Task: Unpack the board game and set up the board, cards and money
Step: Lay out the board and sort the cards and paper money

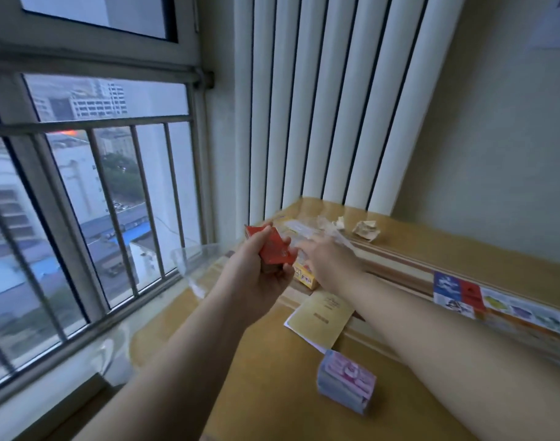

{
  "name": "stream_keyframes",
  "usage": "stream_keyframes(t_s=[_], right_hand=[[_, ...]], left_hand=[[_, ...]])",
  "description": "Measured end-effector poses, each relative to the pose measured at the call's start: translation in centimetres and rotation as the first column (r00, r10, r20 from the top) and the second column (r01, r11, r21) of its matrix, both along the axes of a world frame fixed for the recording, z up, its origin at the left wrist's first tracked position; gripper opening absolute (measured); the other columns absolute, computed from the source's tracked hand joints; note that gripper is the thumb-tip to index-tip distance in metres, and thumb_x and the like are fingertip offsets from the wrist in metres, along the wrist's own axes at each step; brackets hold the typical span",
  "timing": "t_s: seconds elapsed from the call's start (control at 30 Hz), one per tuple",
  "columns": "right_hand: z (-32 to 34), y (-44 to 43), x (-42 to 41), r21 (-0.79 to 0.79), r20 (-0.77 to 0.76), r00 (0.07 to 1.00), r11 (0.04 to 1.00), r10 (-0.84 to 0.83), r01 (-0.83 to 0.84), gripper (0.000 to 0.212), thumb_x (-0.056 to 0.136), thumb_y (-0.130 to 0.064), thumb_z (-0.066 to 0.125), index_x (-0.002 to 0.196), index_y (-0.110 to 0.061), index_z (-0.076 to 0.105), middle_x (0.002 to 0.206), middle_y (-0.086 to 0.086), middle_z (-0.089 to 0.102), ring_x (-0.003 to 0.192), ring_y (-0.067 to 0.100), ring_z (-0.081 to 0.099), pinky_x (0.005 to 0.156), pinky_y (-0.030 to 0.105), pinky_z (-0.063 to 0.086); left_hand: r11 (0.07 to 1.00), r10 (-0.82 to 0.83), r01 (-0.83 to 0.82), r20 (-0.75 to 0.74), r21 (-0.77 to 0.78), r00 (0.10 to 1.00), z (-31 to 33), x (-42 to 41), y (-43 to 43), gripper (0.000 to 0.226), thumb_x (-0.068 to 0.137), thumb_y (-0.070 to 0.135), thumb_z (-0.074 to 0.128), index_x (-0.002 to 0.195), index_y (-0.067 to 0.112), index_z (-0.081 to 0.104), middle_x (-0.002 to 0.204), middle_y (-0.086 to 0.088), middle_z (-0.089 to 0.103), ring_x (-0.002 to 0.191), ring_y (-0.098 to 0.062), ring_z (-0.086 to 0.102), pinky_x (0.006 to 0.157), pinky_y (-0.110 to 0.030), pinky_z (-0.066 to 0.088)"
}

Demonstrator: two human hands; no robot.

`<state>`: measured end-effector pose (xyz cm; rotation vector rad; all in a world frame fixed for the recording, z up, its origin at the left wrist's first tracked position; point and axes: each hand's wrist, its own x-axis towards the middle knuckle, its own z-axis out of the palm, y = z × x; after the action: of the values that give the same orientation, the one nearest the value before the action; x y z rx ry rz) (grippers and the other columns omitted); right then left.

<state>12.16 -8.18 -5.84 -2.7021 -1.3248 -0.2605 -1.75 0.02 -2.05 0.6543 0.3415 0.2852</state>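
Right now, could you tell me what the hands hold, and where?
Left hand grips the red card pack by its lower end; right hand is too blurred.

A stack of red cards (276, 251) sits tilted in the left hand (259, 275), gripped from below, its printed red face turned up. Just beyond it a yellow box (306, 277) lies on the table (265, 377), mostly hidden and blurred; it may be open, though that is hard to tell. The folded board (457, 291) lies along the right side as a long strip, showing striped edges and a row of coloured squares in blue, red and yellow. A pale yellow booklet (321, 316) lies flat and closed beside the board. Nearer, a thick wad of paper money (347, 385), pink on top with bluish edges, lies flat.
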Motion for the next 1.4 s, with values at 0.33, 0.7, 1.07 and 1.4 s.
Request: stream_keyframes(t_s=[0.33, 0.7, 1.07, 1.4], right_hand=[[2.7, -9.2, -3.8, 0.58, -0.584, 0.771, 0.795, 0.255, 0.176, 0.014, 0.095, -0.018, 0.053, 0.099, -0.025, 0.065, 0.089, -0.005, 0.069, 0.076, 0.007, 0.064, 0.082, 0.03, 0.053], [1.5, -26.2, -9.8, 0.458, -0.865, 0.469, 0.658, 0.175, 0.598, 0.069, 0.04, -0.044, 0.081, 0.096, -0.008, 0.063, 0.097, 0.013, 0.07, 0.082, 0.024, 0.068, 0.078, 0.038, 0.055], [-1.9, -35.1, -13.9, 0.447, -0.878, 0.472, 0.497, 0.084, 0.744, 0.018, 0.081, -0.018, 0.069, 0.094, -0.006, 0.069, 0.095, 0.012, 0.073, 0.093, 0.024, 0.069, 0.092, 0.044, 0.052], [-4.7, -34.8, -14.7, 0.533, -0.841, 0.445, 0.335, 0.308, 0.777, 0.038, 0.07, -0.023, 0.068, 0.104, -0.006, 0.065, 0.102, 0.012, 0.072, 0.095, 0.024, 0.07, 0.084, 0.037, 0.056]], left_hand=[[0.942, -0.334, 0.335, 0.085, -0.007, 0.939, -1.4, -0.6, -5.1, 0.029, 0.081, 0.009, 0.047, 0.105, 0.001, 0.06, 0.095, -0.016, 0.066, 0.087, -0.024, 0.062, 0.066, -0.028, 0.056], [0.73, -0.636, 0.604, -0.002, 0.319, 0.771, -4.4, -1.7, -19.5, 0.026, 0.092, -0.001, 0.05, 0.116, 0.008, 0.055, 0.1, -0.015, 0.068, 0.088, -0.024, 0.069, 0.069, -0.034, 0.06], [0.663, -0.692, 0.678, -0.084, 0.318, 0.717, -7.3, -3.3, -26.7, 0.023, 0.089, 0.003, 0.055, 0.111, 0.011, 0.058, 0.099, -0.011, 0.072, 0.091, -0.024, 0.07, 0.071, -0.036, 0.06], [0.676, -0.618, 0.586, -0.09, 0.446, 0.781, -9.1, -3.2, -27.0, 0.043, 0.069, 0.013, 0.07, 0.11, 0.015, 0.057, 0.096, -0.005, 0.074, 0.092, -0.021, 0.07, 0.067, -0.03, 0.058]])
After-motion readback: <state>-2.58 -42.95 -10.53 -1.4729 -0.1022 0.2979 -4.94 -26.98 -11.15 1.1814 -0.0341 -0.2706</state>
